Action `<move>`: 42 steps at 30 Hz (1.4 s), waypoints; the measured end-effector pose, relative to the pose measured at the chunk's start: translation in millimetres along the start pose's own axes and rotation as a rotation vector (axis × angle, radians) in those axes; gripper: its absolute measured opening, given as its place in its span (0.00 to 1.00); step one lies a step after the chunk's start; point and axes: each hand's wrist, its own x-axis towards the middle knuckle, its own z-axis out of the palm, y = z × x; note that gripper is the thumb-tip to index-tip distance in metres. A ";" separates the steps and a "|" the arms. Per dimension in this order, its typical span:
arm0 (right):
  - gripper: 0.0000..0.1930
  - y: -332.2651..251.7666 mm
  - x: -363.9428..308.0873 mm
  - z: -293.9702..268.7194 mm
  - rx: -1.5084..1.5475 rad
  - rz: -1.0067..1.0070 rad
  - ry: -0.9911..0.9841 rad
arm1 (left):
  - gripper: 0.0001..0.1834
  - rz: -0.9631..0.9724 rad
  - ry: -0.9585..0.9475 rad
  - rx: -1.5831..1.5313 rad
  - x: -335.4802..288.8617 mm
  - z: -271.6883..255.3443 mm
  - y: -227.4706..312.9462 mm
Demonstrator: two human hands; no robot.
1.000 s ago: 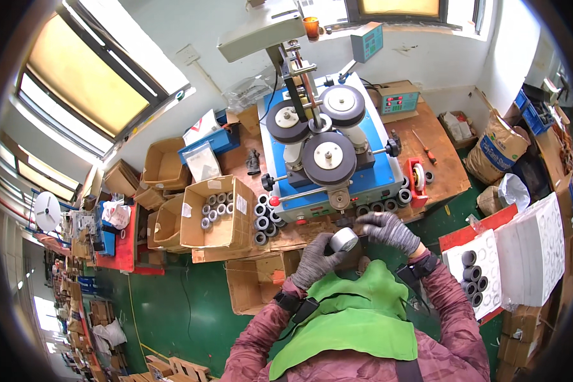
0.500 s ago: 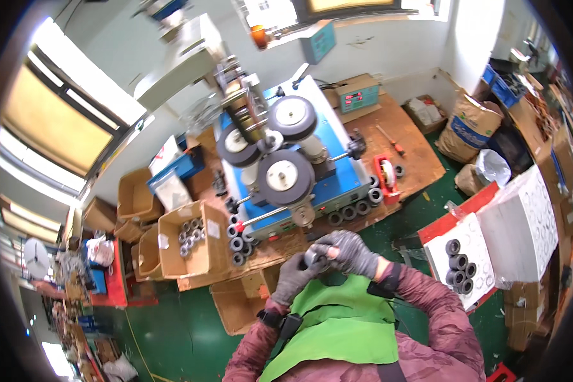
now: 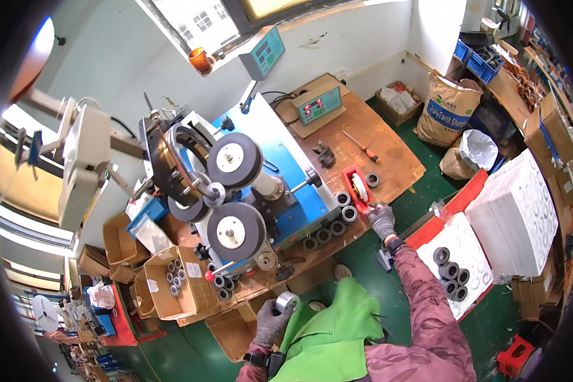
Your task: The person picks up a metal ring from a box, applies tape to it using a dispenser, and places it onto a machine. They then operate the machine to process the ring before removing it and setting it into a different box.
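A thick ring with a silvery side (image 3: 288, 302) is gripped in my gloved left hand (image 3: 271, 325), just off the bench's front edge and beside my green apron. My gloved right hand (image 3: 382, 223) is at the near end of a red tape dispenser (image 3: 358, 190) with a white roll in it. Its fingers are drawn together there, and whatever they pinch is too small to make out. Between and beyond my hands stands a blue-topped machine (image 3: 288, 213) with large black rollers. Several dark rings (image 3: 323, 235) line its front edge.
A cardboard box (image 3: 175, 286) of rings stands left on the wooden bench (image 3: 395, 167). More dark rings (image 3: 452, 274) sit on a white foam sheet (image 3: 474, 254) at right. A screwdriver (image 3: 368, 153) and a control box with a red display (image 3: 318, 105) lie farther back.
My hands were together at the ring; now they are apart. The right one has gone right to the tape dispenser, while the left keeps the ring lower down. The view has shifted.
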 end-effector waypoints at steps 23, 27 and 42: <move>0.27 68.2 28.3 51.9 0.258 0.400 -0.200 | 0.23 -0.057 0.008 0.064 16.6 21.3 18.6; 0.32 70.6 35.3 55.9 0.409 0.478 -0.197 | 0.23 -0.042 -0.023 0.075 18.7 27.8 20.7; 0.31 44.3 19.9 24.5 -0.082 0.085 -0.090 | 0.23 -0.096 -0.024 0.061 13.1 33.0 20.3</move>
